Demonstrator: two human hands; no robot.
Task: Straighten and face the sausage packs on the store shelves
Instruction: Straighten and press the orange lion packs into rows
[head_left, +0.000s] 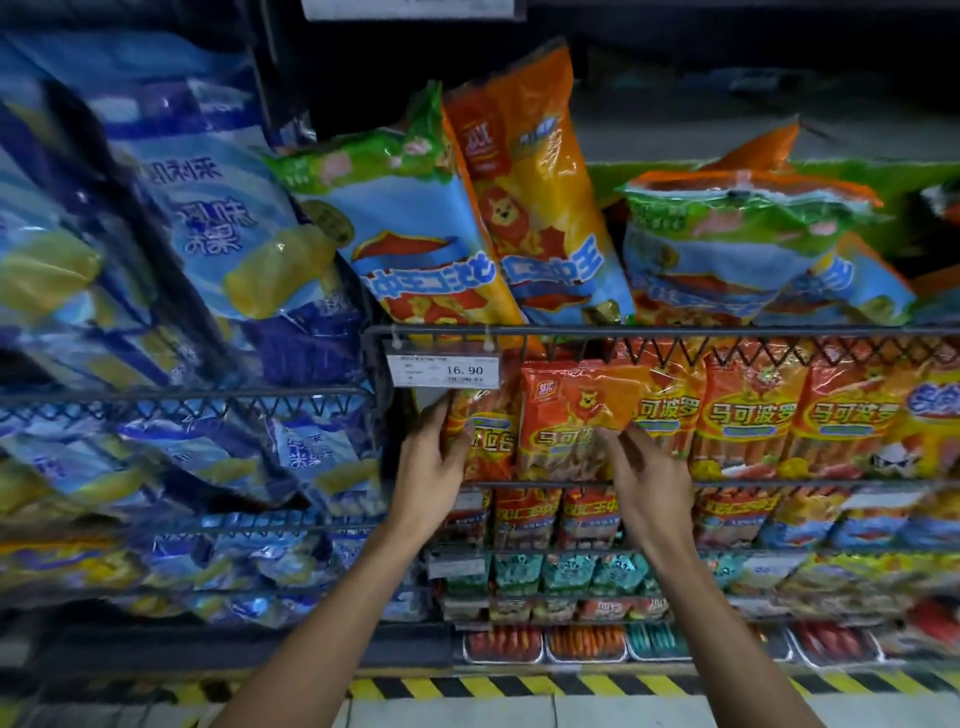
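Note:
An orange-red sausage pack (566, 415) with a bear picture stands in the middle shelf row, sticking out ahead of its neighbours. My right hand (649, 478) grips its lower right side. My left hand (434, 467) holds the pack to its left (483, 436), an orange sausage pack at the left end of the row, fingers wrapped round its left edge. More matching orange packs (748, 415) stand in line to the right behind the wire rail (675, 332).
Big blue-and-orange sausage bags (431, 228) lean untidily on the shelf above. Blue bags (208, 223) fill the left bay. A price tag (444, 370) reading 16.90 hangs on the rail. Lower shelves hold smaller packs (524, 519) and trays (582, 642). Yellow-black floor tape (467, 687) runs below.

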